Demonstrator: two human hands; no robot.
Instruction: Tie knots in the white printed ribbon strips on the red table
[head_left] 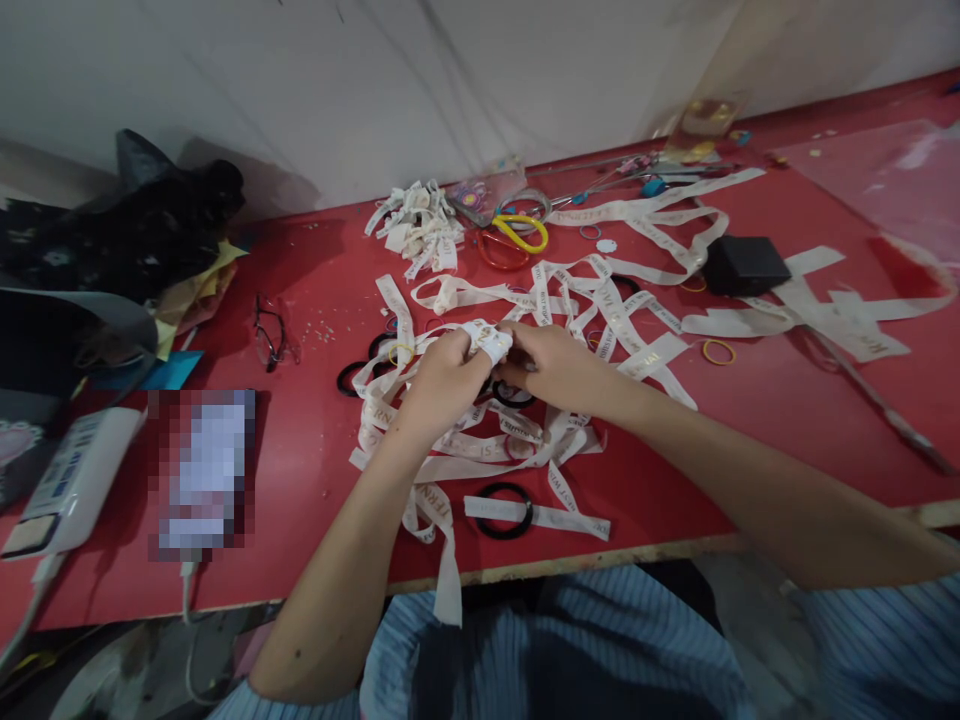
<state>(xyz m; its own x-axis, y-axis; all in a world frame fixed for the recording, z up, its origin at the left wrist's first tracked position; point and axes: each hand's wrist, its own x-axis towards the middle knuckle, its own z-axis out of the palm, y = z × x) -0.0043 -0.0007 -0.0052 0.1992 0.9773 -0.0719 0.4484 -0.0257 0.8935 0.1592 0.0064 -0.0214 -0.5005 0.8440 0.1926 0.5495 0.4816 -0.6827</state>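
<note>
Over the middle of the red table, my left hand (448,372) is closed on a folded white printed ribbon (491,342). From the other side my right hand (545,362) meets it, its fingers pinched at the ribbon's right end. The fingertips of both hands are partly hidden. Beneath and around them lies a tangle of printed ribbon strips (480,445) with several black hair ties among them. Nearest the table's front edge, one black hair tie (504,511) lies with a ribbon strip across it.
Behind the hands are a pile of short ribbon pieces (424,225) and scissors (521,233) with yellow and red handles. A black block (746,265) sits on ribbon at right. Eyeglasses (268,330), a blurred phone (206,470) and a white power bank (82,480) with cables are at left.
</note>
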